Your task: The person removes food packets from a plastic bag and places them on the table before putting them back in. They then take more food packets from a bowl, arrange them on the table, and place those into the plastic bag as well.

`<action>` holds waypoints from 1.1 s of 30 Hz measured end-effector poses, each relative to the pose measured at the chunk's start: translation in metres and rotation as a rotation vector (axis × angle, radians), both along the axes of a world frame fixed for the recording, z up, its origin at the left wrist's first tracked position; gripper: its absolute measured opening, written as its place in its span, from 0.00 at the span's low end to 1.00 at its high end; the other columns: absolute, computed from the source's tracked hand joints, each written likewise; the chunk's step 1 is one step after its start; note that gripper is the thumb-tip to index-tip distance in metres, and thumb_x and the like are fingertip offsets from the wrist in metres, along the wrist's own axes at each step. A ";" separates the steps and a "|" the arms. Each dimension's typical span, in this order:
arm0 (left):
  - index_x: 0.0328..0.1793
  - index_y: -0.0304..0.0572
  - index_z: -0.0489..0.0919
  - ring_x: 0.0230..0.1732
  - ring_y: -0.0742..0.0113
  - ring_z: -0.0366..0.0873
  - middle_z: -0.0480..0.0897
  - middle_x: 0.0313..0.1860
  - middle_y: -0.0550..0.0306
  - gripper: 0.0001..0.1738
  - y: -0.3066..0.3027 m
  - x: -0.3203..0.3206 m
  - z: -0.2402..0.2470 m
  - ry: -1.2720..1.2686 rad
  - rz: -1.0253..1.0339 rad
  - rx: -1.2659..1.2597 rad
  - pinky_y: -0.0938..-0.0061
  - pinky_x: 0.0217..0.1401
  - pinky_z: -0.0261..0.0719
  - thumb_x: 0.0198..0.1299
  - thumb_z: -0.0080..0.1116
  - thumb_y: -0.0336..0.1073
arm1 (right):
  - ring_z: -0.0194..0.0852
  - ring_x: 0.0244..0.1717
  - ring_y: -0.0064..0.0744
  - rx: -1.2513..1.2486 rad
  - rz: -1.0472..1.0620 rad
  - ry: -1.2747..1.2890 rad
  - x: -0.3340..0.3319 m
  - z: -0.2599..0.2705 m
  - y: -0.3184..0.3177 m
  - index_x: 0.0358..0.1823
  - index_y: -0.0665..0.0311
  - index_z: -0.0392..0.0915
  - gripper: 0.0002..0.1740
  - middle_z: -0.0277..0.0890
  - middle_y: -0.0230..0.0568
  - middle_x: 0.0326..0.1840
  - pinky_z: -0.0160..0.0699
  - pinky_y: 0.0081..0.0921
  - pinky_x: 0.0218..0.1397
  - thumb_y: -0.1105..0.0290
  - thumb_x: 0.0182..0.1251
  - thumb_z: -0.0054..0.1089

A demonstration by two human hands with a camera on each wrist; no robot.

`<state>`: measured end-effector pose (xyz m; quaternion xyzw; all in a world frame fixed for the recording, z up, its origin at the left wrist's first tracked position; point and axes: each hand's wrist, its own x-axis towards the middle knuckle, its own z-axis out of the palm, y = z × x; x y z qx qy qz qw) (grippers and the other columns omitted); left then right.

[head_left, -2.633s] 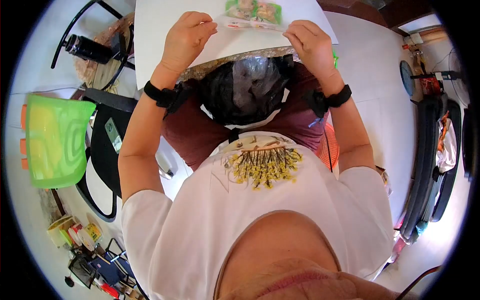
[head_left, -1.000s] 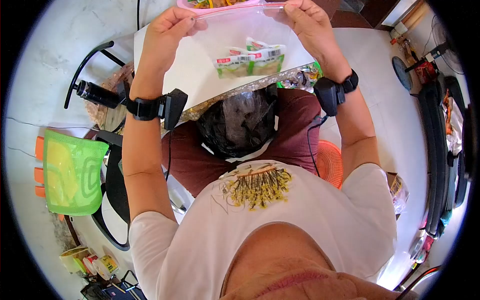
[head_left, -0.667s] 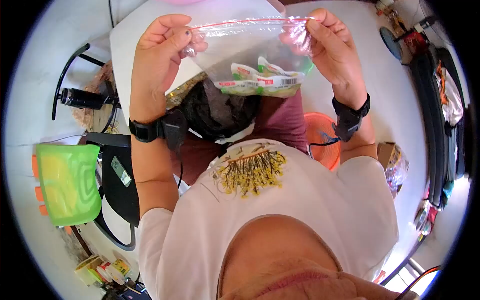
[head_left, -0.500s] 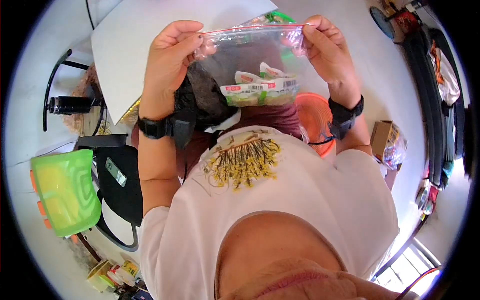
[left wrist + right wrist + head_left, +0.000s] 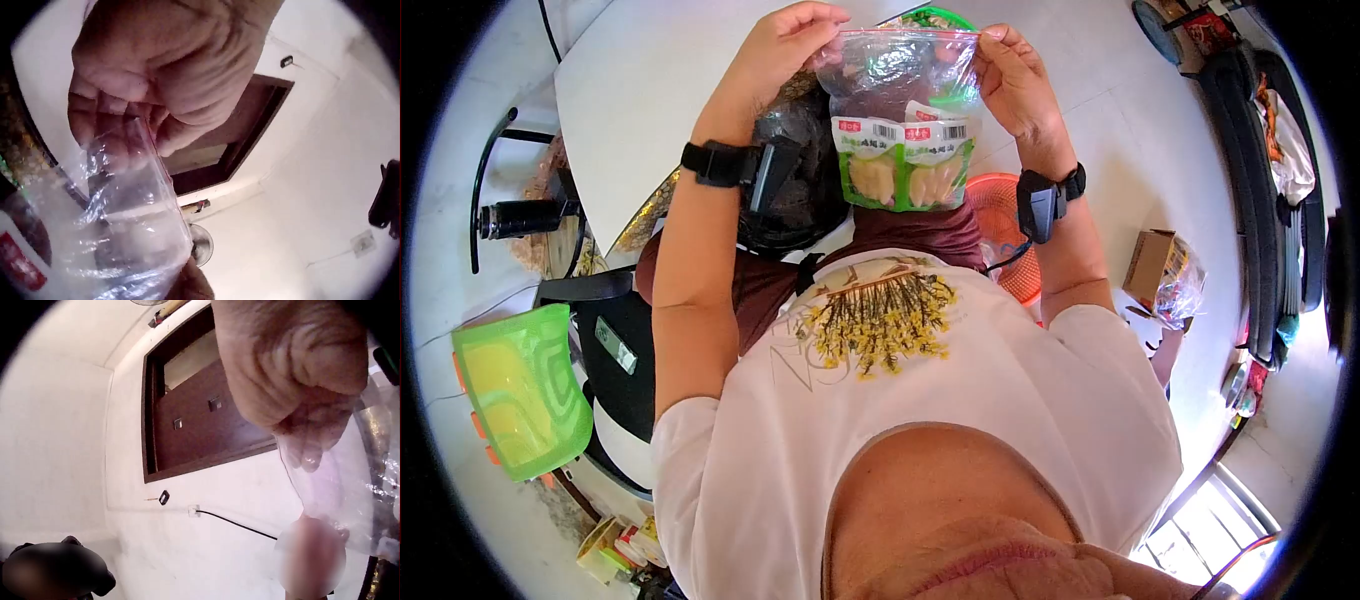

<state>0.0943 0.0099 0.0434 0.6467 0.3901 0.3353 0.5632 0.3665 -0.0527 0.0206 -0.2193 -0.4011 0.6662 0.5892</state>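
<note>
A clear zip bag (image 5: 880, 85) with a red line along its top hangs between both hands, over the lap. My left hand (image 5: 785, 50) pinches its top left corner; my right hand (image 5: 1020, 85) pinches the top right corner. Low in the bag stand white and green food packets (image 5: 875, 180) with barcodes and windows onto pale food. In the left wrist view, the left hand (image 5: 169, 69) has its fingers at the edge of the zip bag (image 5: 144, 206). The right wrist view shows the right hand (image 5: 300, 369) at the opposite end of the zip strip.
A white table (image 5: 655, 80) lies ahead on the left. A black plastic bag (image 5: 790, 200) sits at the lap, and an orange basket (image 5: 1010, 270) stands by the right leg. Beyond the hands is a green-rimmed container (image 5: 945, 14). To the right is a cardboard box (image 5: 1150, 265).
The hands have lifted the zip bag off the table and brought it closer to the body, now over the lap. The packets in it have turned from flat to facing the head camera.
</note>
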 end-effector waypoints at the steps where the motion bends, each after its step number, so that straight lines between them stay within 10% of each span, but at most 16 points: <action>1: 0.52 0.39 0.77 0.39 0.74 0.77 0.80 0.39 0.60 0.13 0.002 0.007 0.005 0.065 -0.020 0.111 0.79 0.44 0.75 0.63 0.52 0.35 | 0.79 0.46 0.39 0.009 0.006 0.023 0.003 -0.004 0.001 0.40 0.63 0.72 0.06 0.78 0.47 0.43 0.79 0.30 0.50 0.73 0.71 0.44; 5: 0.46 0.36 0.79 0.38 0.75 0.77 0.81 0.38 0.61 0.14 0.007 0.040 0.025 0.265 -0.177 0.630 0.79 0.43 0.74 0.60 0.56 0.38 | 0.80 0.45 0.40 0.017 0.015 0.044 0.005 -0.006 0.001 0.40 0.64 0.71 0.05 0.77 0.49 0.45 0.80 0.32 0.50 0.72 0.70 0.45; 14: 0.31 0.34 0.80 0.22 0.70 0.72 0.78 0.20 0.51 0.11 0.008 0.077 0.059 0.544 -0.348 0.442 0.74 0.28 0.70 0.49 0.60 0.36 | 0.79 0.40 0.31 0.010 0.003 0.001 0.008 -0.006 0.000 0.39 0.60 0.73 0.06 0.80 0.41 0.38 0.76 0.27 0.46 0.69 0.70 0.47; 33: 0.41 0.35 0.80 0.37 0.77 0.74 0.81 0.34 0.63 0.09 0.016 -0.008 0.034 0.561 -0.256 0.279 0.80 0.44 0.73 0.57 0.56 0.31 | 0.73 0.34 0.21 0.039 -0.052 0.038 0.000 0.003 -0.004 0.37 0.59 0.74 0.05 0.77 0.30 0.35 0.72 0.20 0.40 0.73 0.69 0.48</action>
